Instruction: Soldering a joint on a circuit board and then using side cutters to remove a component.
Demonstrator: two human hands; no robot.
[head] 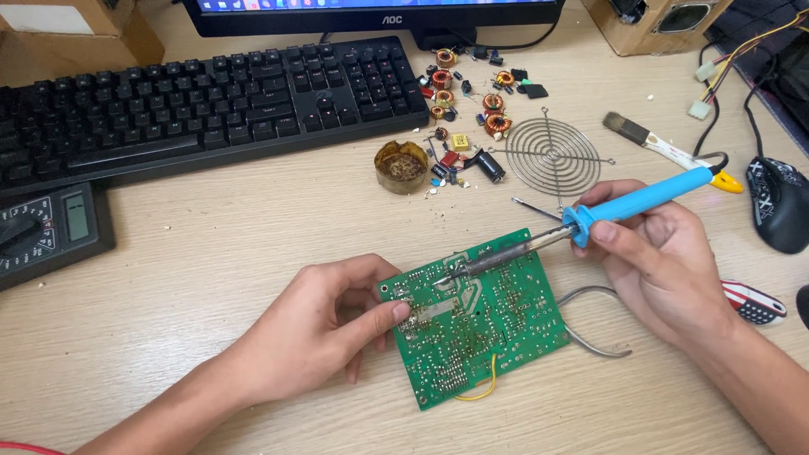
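Note:
A green circuit board (pixel 484 337) lies solder side up on the wooden desk, with a yellow wire poking out at its near edge. My left hand (pixel 324 324) grips the board's left edge, thumb pressed on top. My right hand (pixel 661 253) holds a soldering iron (pixel 590 221) by its blue handle. The iron's dark metal tip rests on the board near its upper left part. A thin metal tweezer-like tool (pixel 594 337) lies under my right hand, beside the board's right edge.
A black keyboard (pixel 202 101) and a multimeter (pixel 46 227) sit at the left. Loose coils and capacitors (pixel 463 109), a round flux tin (pixel 401 167), a wire fan grille (pixel 552 154), a brush (pixel 649 139) and a black mouse (pixel 779 202) lie behind.

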